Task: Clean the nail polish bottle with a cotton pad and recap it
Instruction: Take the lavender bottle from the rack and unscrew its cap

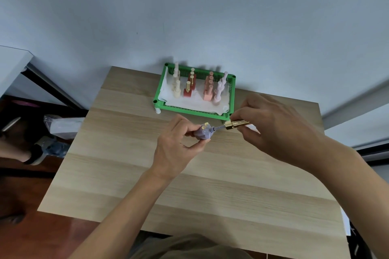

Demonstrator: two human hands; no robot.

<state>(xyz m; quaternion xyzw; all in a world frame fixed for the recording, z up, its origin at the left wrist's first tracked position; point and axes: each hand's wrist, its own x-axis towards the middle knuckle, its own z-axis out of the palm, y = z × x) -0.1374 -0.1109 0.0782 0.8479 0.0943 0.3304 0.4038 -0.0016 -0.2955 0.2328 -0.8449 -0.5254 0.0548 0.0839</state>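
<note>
Left grip (179,139) grasps the lilac bottle (203,133); right grip (271,124) pinches the gold cap (236,124).
Cap lies just right of the tilted neck, brush stem bridging both along one axis.

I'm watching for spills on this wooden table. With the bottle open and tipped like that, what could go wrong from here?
1. The left hand holds the lilac nail polish bottle tilted, so polish might run out onto the wooden table.
2. The right hand holds the gold cap with its brush stem partly out; it may drip or miss the neck.
</note>
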